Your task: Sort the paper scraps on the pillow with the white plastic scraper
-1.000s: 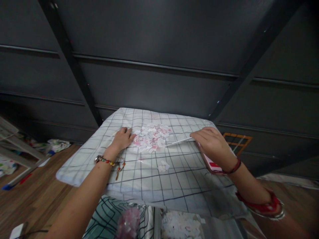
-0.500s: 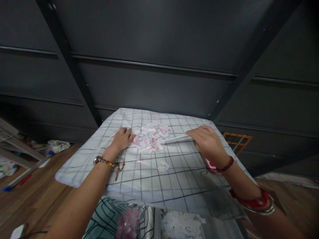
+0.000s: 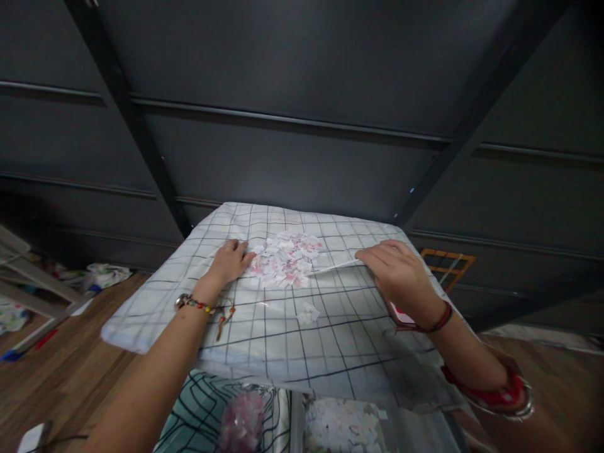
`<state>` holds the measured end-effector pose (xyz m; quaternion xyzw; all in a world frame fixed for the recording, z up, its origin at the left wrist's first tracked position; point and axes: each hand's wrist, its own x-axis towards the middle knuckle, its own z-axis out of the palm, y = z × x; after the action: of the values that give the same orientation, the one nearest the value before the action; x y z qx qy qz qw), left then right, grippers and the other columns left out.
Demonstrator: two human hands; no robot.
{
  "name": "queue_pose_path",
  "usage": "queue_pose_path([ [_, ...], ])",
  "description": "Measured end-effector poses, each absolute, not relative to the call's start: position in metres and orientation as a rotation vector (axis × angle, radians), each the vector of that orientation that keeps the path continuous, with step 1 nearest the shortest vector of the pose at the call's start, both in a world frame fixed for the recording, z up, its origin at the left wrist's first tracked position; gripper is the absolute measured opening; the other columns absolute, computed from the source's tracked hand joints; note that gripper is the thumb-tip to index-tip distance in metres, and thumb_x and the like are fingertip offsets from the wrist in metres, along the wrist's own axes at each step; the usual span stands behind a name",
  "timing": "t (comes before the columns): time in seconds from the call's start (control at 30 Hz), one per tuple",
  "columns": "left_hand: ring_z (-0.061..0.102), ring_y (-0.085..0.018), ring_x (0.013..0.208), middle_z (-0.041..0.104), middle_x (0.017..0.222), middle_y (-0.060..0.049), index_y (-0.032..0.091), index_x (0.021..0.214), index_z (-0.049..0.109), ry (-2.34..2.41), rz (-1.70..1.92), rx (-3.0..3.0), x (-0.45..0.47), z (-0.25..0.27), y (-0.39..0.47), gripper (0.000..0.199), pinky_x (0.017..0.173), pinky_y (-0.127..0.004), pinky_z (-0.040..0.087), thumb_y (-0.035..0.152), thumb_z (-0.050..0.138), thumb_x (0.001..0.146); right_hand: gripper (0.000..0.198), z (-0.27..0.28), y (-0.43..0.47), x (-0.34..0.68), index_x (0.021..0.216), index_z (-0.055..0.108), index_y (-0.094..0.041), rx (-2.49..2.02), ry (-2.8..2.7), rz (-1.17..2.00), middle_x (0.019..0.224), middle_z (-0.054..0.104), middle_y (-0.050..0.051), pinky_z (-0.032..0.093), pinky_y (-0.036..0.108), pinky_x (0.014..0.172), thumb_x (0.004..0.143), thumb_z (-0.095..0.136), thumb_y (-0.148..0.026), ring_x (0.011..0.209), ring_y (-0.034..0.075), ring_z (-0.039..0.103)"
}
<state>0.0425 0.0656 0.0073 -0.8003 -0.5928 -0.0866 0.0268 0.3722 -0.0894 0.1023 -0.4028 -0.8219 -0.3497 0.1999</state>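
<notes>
My left hand (image 3: 229,261) lies flat on a white checked cloth (image 3: 278,343), fingers spread, its thumb at the left edge of a heap of small white and pink paper scraps (image 3: 285,259). From the right, my right hand (image 3: 394,270) pinches what look like thin, pale tweezers (image 3: 336,267). Their tip points left and reaches the heap's right edge; whether a scrap is caught there is too small to tell. A smaller cluster of white scraps (image 3: 308,313) lies nearer to me, apart from the heap.
A red-and-white object (image 3: 402,316) shows partly under my right wrist. Below the table's near edge are a container of paper scraps (image 3: 344,423) and a clear bag of pink stuff (image 3: 241,420). A dark panelled wall (image 3: 283,157) stands behind the table.
The tweezers' tip stays at the heap's right edge, and my right hand has barely shifted. My left hand rests in the same place. The view has tilted slightly.
</notes>
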Motion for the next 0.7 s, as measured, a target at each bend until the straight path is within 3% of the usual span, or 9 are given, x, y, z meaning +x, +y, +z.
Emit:
queue_pose_path([
  [0.5, 0.047, -0.029, 0.124, 0.050, 0.133, -0.019, 0.011, 0.134, 0.048, -1.849, -0.220, -2.481, 0.043, 0.010, 0.064, 0.055, 0.103, -0.040, 0.038, 0.044, 0.030, 0.094, 0.022, 0.101, -0.103, 0.379, 0.089, 0.064, -0.014, -1.234, -2.330, -0.945, 0.077, 0.069, 0.005, 0.040, 0.033, 0.082, 0.083, 0.046, -0.003, 0.074, 0.019, 0.059],
  [0.7, 0.047, -0.029, 0.125, 0.050, 0.134, -0.018, 0.012, 0.134, 0.049, -1.852, -0.253, -2.477, 0.043, 0.007, 0.066, 0.054, 0.103, -0.040, 0.037, 0.044, 0.031, 0.094, 0.032, 0.100, -0.112, 0.382, 0.090, 0.063, -0.018, -1.305, -2.350, -0.813, 0.085, 0.071, 0.004, 0.040, 0.033, 0.088, 0.079, 0.041, 0.002, 0.079, 0.018, 0.060],
])
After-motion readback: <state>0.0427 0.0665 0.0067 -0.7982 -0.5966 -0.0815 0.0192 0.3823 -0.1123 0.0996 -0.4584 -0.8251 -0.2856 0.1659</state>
